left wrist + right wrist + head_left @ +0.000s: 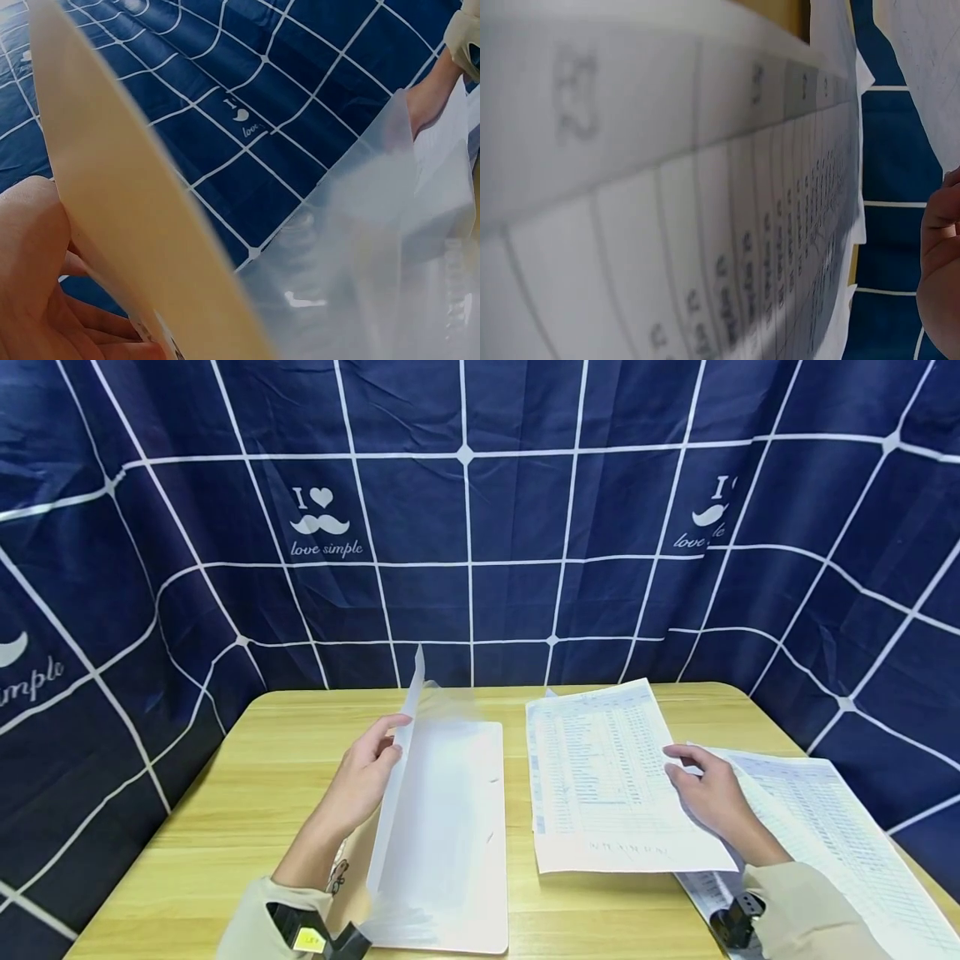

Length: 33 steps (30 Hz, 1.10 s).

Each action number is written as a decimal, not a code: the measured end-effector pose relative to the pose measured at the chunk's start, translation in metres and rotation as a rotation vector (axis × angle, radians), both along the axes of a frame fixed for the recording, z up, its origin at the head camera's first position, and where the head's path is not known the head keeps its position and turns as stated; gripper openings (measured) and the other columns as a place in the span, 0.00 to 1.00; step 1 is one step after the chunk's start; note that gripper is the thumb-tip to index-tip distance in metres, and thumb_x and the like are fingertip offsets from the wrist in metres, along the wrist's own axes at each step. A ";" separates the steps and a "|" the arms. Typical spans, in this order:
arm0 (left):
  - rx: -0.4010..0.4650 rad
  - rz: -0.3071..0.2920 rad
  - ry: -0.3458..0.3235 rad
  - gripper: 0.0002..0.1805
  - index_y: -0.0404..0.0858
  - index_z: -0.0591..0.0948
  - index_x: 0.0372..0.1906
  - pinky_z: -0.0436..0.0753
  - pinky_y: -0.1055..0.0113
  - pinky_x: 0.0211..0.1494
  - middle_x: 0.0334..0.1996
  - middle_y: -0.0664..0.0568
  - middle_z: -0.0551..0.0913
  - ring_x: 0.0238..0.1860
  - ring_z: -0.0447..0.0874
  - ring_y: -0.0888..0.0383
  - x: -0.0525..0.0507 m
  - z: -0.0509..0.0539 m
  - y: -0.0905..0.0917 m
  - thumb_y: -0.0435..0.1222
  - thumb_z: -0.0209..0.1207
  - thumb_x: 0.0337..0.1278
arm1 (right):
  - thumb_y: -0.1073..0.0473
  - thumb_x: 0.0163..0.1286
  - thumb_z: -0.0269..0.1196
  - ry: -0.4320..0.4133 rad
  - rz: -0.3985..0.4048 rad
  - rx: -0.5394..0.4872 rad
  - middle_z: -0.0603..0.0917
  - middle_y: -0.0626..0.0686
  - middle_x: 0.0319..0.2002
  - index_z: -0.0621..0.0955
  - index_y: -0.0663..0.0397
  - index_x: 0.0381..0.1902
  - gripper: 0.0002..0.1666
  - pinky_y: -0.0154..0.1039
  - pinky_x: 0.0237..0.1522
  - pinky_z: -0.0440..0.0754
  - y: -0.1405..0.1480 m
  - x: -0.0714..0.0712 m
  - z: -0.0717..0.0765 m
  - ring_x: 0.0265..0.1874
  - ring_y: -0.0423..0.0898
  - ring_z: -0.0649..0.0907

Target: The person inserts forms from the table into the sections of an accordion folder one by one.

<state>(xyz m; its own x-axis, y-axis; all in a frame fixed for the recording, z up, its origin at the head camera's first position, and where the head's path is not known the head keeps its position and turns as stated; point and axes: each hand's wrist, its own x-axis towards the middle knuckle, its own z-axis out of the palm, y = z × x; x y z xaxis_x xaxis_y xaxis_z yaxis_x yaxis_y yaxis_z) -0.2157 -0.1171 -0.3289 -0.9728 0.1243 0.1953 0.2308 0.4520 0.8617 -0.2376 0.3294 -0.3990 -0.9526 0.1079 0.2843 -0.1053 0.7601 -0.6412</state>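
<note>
Step in hand, as I read it: holding the folder point(468, 860) open while handling a printed sheet point(588, 768) for filing. Folder lies left of centre on the tabletop point(225, 827), its bottom end toward the near edge. Left hand point(363, 772) pinches the folder cover point(397, 789) by its outer edge, thumb on one face and fingers on the other; cover stands about upright, tan outside, whitish inside.

Right hand point(708, 789) is right of centre, fingers narrow, pinching the sheet's right edge. Sheet sits right of the folder, apart from it, at least partly raised; table-style print faces up, handwriting along its near end. More printed sheets point(840, 827) spread along the tabletop's right edge to the near right corner, partly under the right forearm.

Container: folder has clear plastic pockets point(322, 255), one flaring up near its far end. Can't tell if any paper is inside; only pale, glossy surface shows.

Next move probably calls for getting a pocket mouth open, squaring the sheet and sliding it in without creasing. Risk: limp plastic clings shut or the sheet's corner catches.
</note>
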 end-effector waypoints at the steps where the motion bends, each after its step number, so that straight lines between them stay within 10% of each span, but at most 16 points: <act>1: 0.001 -0.001 0.000 0.22 0.45 0.70 0.62 0.74 0.57 0.49 0.45 0.43 0.81 0.43 0.78 0.51 0.000 0.000 0.000 0.32 0.42 0.65 | 0.59 0.70 0.53 0.006 0.000 0.000 0.73 0.70 0.57 0.75 0.64 0.57 0.20 0.52 0.48 0.76 -0.001 0.000 0.001 0.51 0.63 0.76; 7: 0.008 0.004 0.008 0.22 0.45 0.70 0.63 0.74 0.57 0.49 0.47 0.43 0.80 0.45 0.78 0.51 0.000 -0.002 0.001 0.32 0.42 0.65 | 0.59 0.69 0.55 0.032 -0.002 -0.005 0.77 0.68 0.51 0.76 0.63 0.55 0.19 0.24 0.34 0.71 -0.008 0.003 0.000 0.44 0.57 0.79; 33: 0.040 0.030 0.037 0.22 0.43 0.71 0.62 0.71 0.54 0.54 0.61 0.47 0.73 0.54 0.74 0.49 -0.001 -0.006 0.004 0.32 0.43 0.64 | 0.64 0.67 0.56 0.042 0.023 -0.029 0.78 0.64 0.48 0.77 0.62 0.54 0.18 0.25 0.35 0.73 -0.034 0.006 -0.006 0.42 0.52 0.79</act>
